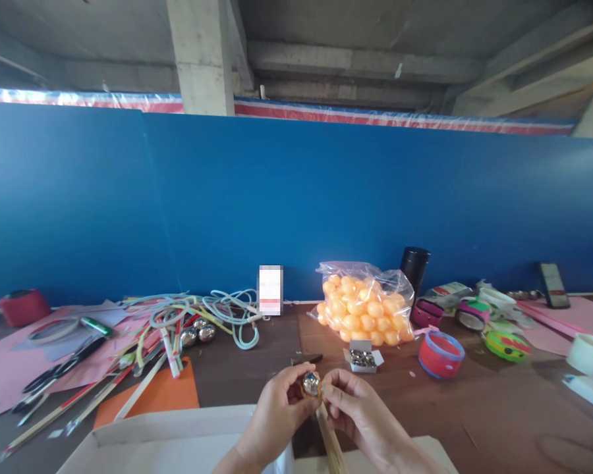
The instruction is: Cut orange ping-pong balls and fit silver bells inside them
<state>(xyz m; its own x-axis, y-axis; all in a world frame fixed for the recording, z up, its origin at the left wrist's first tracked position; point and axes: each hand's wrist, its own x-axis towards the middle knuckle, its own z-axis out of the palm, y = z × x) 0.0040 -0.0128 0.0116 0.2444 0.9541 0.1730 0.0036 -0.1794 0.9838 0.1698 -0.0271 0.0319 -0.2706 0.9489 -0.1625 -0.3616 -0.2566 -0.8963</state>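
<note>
My left hand (277,411) is closed around a small shiny silver ball (311,382) with an orange rim about its lower edge. At the ball's right side, the thumb and fingers of my right hand (358,408) are pinched together; what lies between them is too small to make out. Under both hands, a bundle of thin pale sticks (331,444) runs down toward the front edge. Just beyond my fingers lies a dark pointed tool (306,359), partly hidden by the left hand. A small open box (363,367) of metal pieces stands behind my right hand.
A clear bag of orange balls (360,309) and a black cylinder (415,270) stand near the blue partition (286,197). Left are scissors (54,372), silver balls (197,333), tubing (242,322) and a white box (178,421). Right are tape rolls (441,355) and a phone (553,284).
</note>
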